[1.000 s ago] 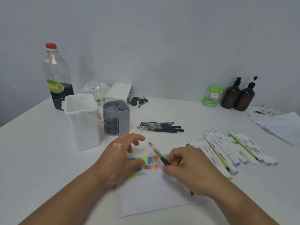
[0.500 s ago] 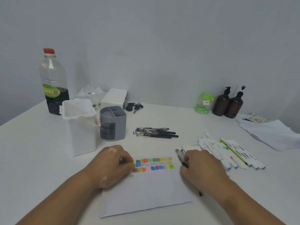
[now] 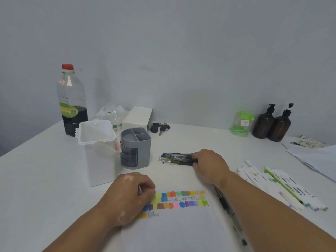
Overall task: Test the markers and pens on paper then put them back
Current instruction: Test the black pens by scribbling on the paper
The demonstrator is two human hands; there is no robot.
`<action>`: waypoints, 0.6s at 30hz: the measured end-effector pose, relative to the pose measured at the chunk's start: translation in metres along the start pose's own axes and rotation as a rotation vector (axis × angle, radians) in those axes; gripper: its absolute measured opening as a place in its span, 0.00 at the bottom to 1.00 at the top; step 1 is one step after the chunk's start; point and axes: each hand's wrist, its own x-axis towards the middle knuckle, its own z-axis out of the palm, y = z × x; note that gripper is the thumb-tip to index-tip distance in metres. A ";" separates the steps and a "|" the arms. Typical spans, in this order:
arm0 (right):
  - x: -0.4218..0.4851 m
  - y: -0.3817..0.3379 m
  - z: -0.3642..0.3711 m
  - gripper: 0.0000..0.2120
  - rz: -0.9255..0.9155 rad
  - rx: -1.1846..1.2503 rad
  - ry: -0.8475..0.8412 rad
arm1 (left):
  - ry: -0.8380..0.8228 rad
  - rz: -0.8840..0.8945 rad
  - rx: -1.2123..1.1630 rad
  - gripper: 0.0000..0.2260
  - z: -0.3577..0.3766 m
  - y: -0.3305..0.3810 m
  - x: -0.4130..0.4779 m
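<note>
White table fills most of the view. A sheet of paper lies flat on it, close to the person. Near the top of the sheet are rows of little colour patches with some squiggly pen lines.

A tall clear bottle with a red cap stands at the back left, with dark liquid at the bottom. Just in front of it is a white tub. A grey pen holder stands right beside the tub. Two brown pump bottles stand at the back right.

A bunch of white markers lies in a row on the right side of the table.

The left hand rests on the top left corner of the paper. Its fingers are curled in.

The right hand reaches past the paper to a small pile of black pens in the middle of the table. Its fingers and thumb curl round the dark ends of the pens.

One more dark pen lies along the right edge of the paper, partly under the right arm.

Some keys lie behind the grey holder.
</note>
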 end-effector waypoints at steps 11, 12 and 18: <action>-0.015 0.000 -0.005 0.05 -0.044 0.044 0.041 | -0.018 0.002 -0.005 0.06 0.002 0.001 -0.001; -0.019 -0.003 -0.010 0.05 -0.053 0.047 0.044 | -0.018 0.000 -0.007 0.06 0.001 0.002 -0.001; -0.077 -0.036 -0.039 0.02 -0.194 0.221 0.022 | 0.102 -0.087 -0.210 0.06 -0.006 0.018 -0.003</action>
